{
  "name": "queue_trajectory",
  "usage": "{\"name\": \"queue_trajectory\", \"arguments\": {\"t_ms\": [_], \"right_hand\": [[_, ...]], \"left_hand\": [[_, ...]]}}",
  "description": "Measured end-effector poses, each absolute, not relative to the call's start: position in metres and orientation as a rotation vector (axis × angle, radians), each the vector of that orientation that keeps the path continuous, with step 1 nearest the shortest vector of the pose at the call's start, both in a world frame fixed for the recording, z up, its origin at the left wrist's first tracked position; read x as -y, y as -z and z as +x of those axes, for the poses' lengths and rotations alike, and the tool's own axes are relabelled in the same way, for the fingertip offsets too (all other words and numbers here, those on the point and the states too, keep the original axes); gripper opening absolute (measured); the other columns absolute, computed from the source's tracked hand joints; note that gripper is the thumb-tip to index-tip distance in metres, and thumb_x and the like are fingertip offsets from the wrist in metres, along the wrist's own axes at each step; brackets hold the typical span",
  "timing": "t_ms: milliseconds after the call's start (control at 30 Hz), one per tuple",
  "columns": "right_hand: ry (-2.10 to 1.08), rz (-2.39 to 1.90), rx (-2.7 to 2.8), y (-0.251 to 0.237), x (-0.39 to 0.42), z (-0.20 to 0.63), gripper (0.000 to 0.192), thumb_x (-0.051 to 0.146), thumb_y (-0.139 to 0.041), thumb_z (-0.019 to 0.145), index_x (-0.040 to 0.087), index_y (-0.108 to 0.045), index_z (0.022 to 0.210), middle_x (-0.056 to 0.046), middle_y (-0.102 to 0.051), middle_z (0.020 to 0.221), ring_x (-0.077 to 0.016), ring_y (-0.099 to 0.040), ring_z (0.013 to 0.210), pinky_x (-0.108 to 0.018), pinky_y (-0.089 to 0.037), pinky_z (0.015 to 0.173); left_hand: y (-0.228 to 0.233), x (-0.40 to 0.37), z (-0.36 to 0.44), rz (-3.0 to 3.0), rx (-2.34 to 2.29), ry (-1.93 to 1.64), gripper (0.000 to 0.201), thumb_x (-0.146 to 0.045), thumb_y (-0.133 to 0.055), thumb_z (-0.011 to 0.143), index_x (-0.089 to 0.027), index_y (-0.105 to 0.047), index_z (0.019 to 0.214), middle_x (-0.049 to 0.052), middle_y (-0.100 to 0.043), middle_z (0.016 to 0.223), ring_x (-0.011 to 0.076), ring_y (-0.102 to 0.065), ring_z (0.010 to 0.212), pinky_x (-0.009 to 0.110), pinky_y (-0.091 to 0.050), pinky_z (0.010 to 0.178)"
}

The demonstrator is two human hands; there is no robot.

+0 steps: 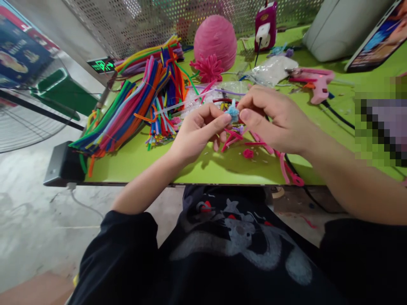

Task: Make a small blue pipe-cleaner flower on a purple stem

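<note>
Between my two hands, over the green table, is a small light blue piece of fuzzy pipe cleaner (233, 112), bent into a tight knotted shape with a short end sticking up. My left hand (203, 129) pinches it between thumb and fingers from the left. From the right, the thumb and fingertips of my right hand (270, 118) close on its other side. Below the hands lie cut pink pipe cleaner pieces (233, 137) and a small pink curled pipe cleaner flower (248, 153). My fingers hide part of the blue piece.
Bundles of coloured pipe cleaners (121, 114) cover the left of the green table (152, 169). Behind stand a pink ball (215, 42) and a pink pom-pom flower (208, 68). A pink glue gun (318, 82) with a black cord lies right, near a clear plastic bag (273, 70).
</note>
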State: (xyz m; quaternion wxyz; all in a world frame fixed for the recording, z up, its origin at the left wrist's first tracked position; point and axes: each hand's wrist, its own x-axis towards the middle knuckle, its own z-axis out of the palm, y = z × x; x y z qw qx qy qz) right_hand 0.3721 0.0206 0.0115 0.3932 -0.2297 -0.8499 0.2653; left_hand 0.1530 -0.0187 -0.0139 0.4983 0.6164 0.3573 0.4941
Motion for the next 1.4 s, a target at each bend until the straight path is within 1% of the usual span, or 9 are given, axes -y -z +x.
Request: {"name": "queue_trajectory", "arguments": {"t_ms": [167,267,433,633,833,1000,1167,1267,1400], "right_hand": [[-0.541,-0.658,2.120,-0.005,-0.012,0.363,0.035,0.052,-0.052,0.112,0.028,-0.053,0.087,-0.007,-0.060,0.086,-0.0270,-0.058,0.088,-0.045,-0.051,0.088],[-0.499,-0.703,2.115,-0.006,-0.007,0.360,0.030,0.043,-0.047,0.112,0.028,-0.050,0.087,-0.007,-0.061,0.085,-0.0279,-0.059,0.088,-0.046,-0.050,0.088],[-0.527,-0.617,2.200,-0.012,-0.005,0.362,0.025,0.032,-0.050,0.109,0.027,-0.045,0.085,-0.004,-0.053,0.078,-0.0237,-0.052,0.076,-0.043,-0.043,0.081],[-0.588,-0.451,2.375,-0.021,-0.015,0.375,0.024,0.025,-0.058,0.105,0.025,-0.051,0.081,0.000,-0.054,0.071,-0.0172,-0.047,0.066,-0.037,-0.033,0.066],[-0.675,-0.415,2.507,-0.024,-0.025,0.384,0.024,0.025,-0.060,0.105,0.022,-0.055,0.082,0.001,-0.056,0.074,-0.0138,-0.048,0.066,-0.034,-0.033,0.066],[-0.790,-0.387,2.494,-0.025,-0.027,0.385,0.036,0.036,-0.065,0.109,0.022,-0.052,0.078,0.001,-0.053,0.073,-0.0144,-0.047,0.067,-0.033,-0.032,0.066],[-0.766,-0.417,2.460,-0.022,-0.027,0.384,0.033,0.033,-0.060,0.110,0.021,-0.054,0.080,0.003,-0.051,0.070,-0.0116,-0.044,0.064,-0.031,-0.032,0.062],[-0.801,-0.527,2.304,-0.021,-0.025,0.382,0.038,0.038,-0.057,0.113,0.021,-0.052,0.079,0.004,-0.047,0.068,-0.0110,-0.042,0.064,-0.031,-0.033,0.063],[-0.844,-0.545,2.216,-0.019,-0.022,0.380,0.033,0.033,-0.053,0.114,0.019,-0.060,0.084,0.003,-0.053,0.071,-0.0104,-0.046,0.066,-0.031,-0.034,0.064]], "left_hand": [[0.016,0.023,0.155,1.416,-0.853,-1.135,0.050,-0.063,-0.084,0.092,-0.023,-0.055,0.085,-0.003,-0.076,0.080,0.0104,-0.074,0.060,0.020,-0.049,0.040],[0.014,0.026,0.156,1.436,-0.863,-1.136,0.049,-0.065,-0.082,0.094,-0.023,-0.058,0.088,-0.002,-0.076,0.080,0.0116,-0.076,0.064,0.020,-0.050,0.041],[0.006,0.028,0.155,1.643,-0.857,-1.158,0.049,-0.068,-0.080,0.093,-0.023,-0.063,0.085,-0.001,-0.073,0.073,0.0106,-0.070,0.059,0.023,-0.046,0.042],[-0.001,0.029,0.146,1.935,-0.834,-1.052,0.047,-0.065,-0.083,0.092,-0.022,-0.068,0.081,0.000,-0.069,0.069,0.0098,-0.062,0.058,0.026,-0.047,0.049],[0.000,0.023,0.144,1.909,-0.829,-0.873,0.043,-0.062,-0.077,0.098,-0.021,-0.071,0.087,0.003,-0.074,0.076,0.0112,-0.068,0.065,0.026,-0.049,0.053],[-0.005,0.017,0.142,1.874,-0.792,-0.989,0.041,-0.060,-0.078,0.099,-0.021,-0.073,0.087,0.000,-0.070,0.075,0.0078,-0.062,0.059,0.024,-0.047,0.052],[-0.002,0.021,0.145,1.884,-0.774,-0.977,0.037,-0.056,-0.083,0.095,-0.022,-0.072,0.087,0.000,-0.072,0.072,0.0071,-0.059,0.054,0.023,-0.043,0.046],[0.004,0.024,0.150,1.839,-0.860,-1.171,0.041,-0.058,-0.078,0.099,-0.022,-0.067,0.083,0.000,-0.073,0.073,0.0056,-0.057,0.051,0.022,-0.042,0.045],[0.011,0.025,0.155,1.768,-0.914,-1.330,0.047,-0.062,-0.075,0.100,-0.022,-0.059,0.082,-0.003,-0.069,0.069,0.0053,-0.058,0.050,0.020,-0.046,0.045]]}}
